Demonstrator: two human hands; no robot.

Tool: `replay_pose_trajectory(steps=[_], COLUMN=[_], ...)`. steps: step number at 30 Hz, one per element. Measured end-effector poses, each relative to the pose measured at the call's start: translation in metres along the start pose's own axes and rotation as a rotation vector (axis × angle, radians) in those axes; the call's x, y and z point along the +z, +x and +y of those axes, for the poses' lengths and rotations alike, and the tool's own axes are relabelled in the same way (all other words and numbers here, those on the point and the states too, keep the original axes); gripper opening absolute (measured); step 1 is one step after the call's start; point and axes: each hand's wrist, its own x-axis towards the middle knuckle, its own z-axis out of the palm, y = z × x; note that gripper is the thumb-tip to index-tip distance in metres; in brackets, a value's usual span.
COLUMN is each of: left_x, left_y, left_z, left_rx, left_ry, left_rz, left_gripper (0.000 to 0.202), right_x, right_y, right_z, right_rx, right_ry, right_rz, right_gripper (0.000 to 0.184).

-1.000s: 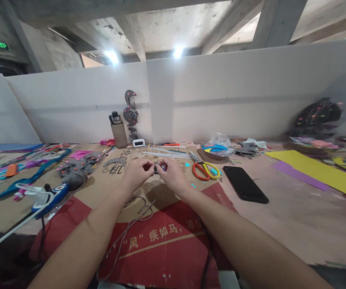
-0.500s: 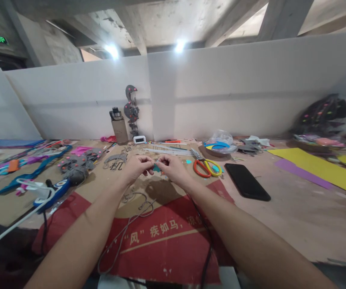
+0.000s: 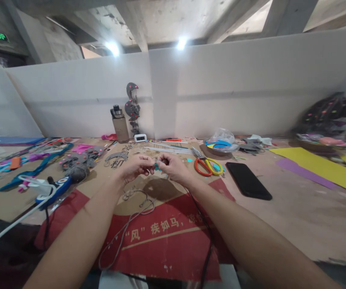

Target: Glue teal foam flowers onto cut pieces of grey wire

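My left hand (image 3: 139,166) and my right hand (image 3: 172,166) meet fingertip to fingertip above the cardboard. Between them is a small teal piece (image 3: 156,165), mostly covered by the fingers, so its exact kind is hidden. My right thumb and forefinger pinch it. The left fingers are closed at its other side; what they grip is too small to make out. Below the hands, a grey cord (image 3: 143,206) lies in loose loops over the red printed cardboard (image 3: 167,249). Scissors (image 3: 207,162) with one orange and one yellow handle lie right of my right hand.
A black phone (image 3: 248,180) lies to the right, beyond it yellow sheets (image 3: 317,166). Behind are a bottle (image 3: 120,126) and a bowl of scraps (image 3: 221,146). Left lie grey pink-dotted pieces (image 3: 81,160) and a blue power strip (image 3: 54,192) with a white cable.
Both hands stay together at nearly the same spot, with slight finger movement around the teal piece. The whole view has shifted a little.
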Motion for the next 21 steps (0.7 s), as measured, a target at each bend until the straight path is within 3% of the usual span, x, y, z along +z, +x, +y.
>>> replay_pose_trajectory(steps=[6,10,17,21], left_x=[-0.004,-0.001,0.008,0.007], left_y=[0.001,-0.001,-0.004,-0.001], left_z=[-0.001,0.001,0.004,0.002], left_rx=[0.000,0.053,0.202,0.204], left_ry=[-0.044,0.053,0.410,0.383], left_rz=[-0.070,-0.007,0.137,0.169], left_gripper=[0.032,0.032,0.028,0.024], right_x=[-0.002,-0.003,0.000,0.001], right_y=[0.001,0.000,0.002,0.002], right_z=[0.001,-0.002,0.006,0.007], right_rx=[0.026,0.041,-0.020,-0.017], right_ry=[0.030,0.020,-0.033,-0.032], right_rz=[0.001,0.026,0.037,0.035], right_gripper=[0.017,0.017,0.018,0.020])
